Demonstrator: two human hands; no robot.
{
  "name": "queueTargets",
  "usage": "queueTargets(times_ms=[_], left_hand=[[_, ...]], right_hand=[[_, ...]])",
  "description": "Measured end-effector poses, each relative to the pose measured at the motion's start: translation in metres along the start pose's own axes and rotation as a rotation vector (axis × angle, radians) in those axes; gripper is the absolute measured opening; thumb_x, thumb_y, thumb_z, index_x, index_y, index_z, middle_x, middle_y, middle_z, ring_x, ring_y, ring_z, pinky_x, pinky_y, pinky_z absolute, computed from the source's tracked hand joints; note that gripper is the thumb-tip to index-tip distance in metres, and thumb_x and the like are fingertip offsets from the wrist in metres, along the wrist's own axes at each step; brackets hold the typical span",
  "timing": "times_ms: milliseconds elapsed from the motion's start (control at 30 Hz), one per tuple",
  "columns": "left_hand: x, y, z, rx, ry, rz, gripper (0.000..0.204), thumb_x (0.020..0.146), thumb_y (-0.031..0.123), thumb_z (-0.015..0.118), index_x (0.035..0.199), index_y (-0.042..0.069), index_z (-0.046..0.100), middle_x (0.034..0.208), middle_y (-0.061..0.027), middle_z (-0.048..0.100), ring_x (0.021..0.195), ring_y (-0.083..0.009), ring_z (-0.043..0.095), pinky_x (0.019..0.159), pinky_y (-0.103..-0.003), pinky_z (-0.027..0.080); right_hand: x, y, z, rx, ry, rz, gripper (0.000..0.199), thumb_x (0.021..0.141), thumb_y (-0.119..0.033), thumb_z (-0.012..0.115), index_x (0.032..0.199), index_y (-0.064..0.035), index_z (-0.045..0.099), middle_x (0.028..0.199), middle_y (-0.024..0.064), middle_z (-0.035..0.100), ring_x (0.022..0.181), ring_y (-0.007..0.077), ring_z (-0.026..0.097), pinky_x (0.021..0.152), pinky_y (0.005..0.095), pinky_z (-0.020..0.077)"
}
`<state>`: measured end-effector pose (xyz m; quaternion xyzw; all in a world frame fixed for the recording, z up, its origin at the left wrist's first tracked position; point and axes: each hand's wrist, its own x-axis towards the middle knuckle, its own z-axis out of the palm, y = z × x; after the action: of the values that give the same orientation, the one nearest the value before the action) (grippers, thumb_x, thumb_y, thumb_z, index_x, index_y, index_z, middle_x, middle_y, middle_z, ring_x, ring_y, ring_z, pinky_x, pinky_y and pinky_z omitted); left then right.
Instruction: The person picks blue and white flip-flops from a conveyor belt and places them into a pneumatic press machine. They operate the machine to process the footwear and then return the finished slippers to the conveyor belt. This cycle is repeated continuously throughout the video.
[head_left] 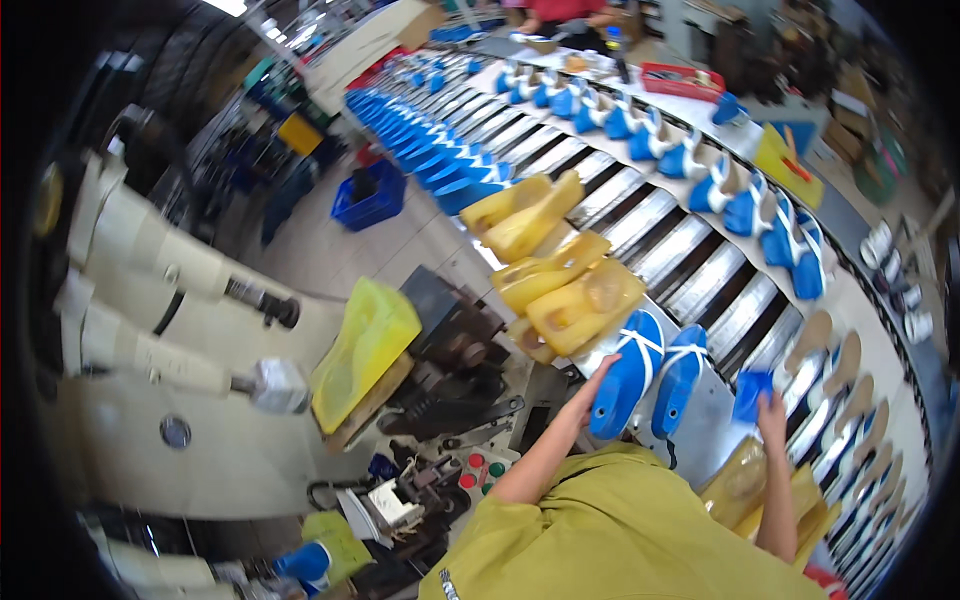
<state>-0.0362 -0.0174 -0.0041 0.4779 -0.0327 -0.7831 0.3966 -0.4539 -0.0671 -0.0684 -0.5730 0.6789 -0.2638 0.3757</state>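
Observation:
My left hand [598, 388] is closed on the edge of a blue shoe last [622, 385] with white crossed straps, sole end toward me. Beside it, a second blue last with white straps [680, 385] rests on the metal surface [705, 430] at the front of the roller conveyor. My right hand [771, 418] grips a small flat blue piece [752, 394], whose kind I cannot make out, just right of the two lasts. Several yellow rubber moulded pads [585, 300] lie beyond my left hand, and another yellow pad [740, 480] is near my right forearm.
A roller conveyor [650, 235] runs away from me, with rows of blue lasts [430, 140] on its left and strapped lasts [680, 158] on its right. Tan insoles [842, 362] line the right side. To my left stands a machine [160, 260] with a yellow pad [365, 345] and buttons [477, 461].

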Motion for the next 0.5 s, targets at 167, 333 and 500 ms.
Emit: queueTargets(times_ms=[167, 333, 500], left_hand=[[-0.072, 0.007, 0.046, -0.003, -0.141, -0.047, 0.086, 0.086, 0.064, 0.055, 0.142, 0.0, 0.041, 0.121, -0.0248, 0.062, 0.105, -0.0337, 0.065, 0.086, -0.042, 0.055], [-0.108, 0.016, 0.082, 0.177, -0.131, 0.071, 0.087, 0.085, 0.06, 0.06, 0.142, -0.001, 0.038, 0.125, -0.0219, 0.058, 0.108, -0.0302, 0.063, 0.093, -0.042, 0.052], [-0.13, 0.013, 0.09, 0.282, -0.088, 0.224, 0.077, 0.086, 0.053, 0.062, 0.135, -0.003, 0.044, 0.118, -0.0197, 0.061, 0.1, -0.0259, 0.065, 0.084, -0.037, 0.055]], right_hand=[[0.014, -0.205, -0.032, 0.486, -0.073, -0.294, 0.052, 0.097, -0.012, 0.059, 0.145, -0.001, 0.042, 0.132, 0.0145, 0.058, 0.118, 0.02, 0.057, 0.099, 0.0308, 0.0453], [0.019, -0.316, -0.025, -0.046, -0.066, -0.883, 0.042, 0.093, -0.014, 0.061, 0.134, -0.0205, 0.059, 0.087, 0.0158, 0.071, 0.07, 0.0355, 0.068, 0.063, 0.0415, 0.0541], [0.016, -0.351, -0.026, -0.252, -0.063, -1.075, 0.045, 0.092, -0.016, 0.061, 0.137, -0.021, 0.057, 0.077, 0.0148, 0.068, 0.065, 0.0306, 0.068, 0.056, 0.04, 0.0523]])
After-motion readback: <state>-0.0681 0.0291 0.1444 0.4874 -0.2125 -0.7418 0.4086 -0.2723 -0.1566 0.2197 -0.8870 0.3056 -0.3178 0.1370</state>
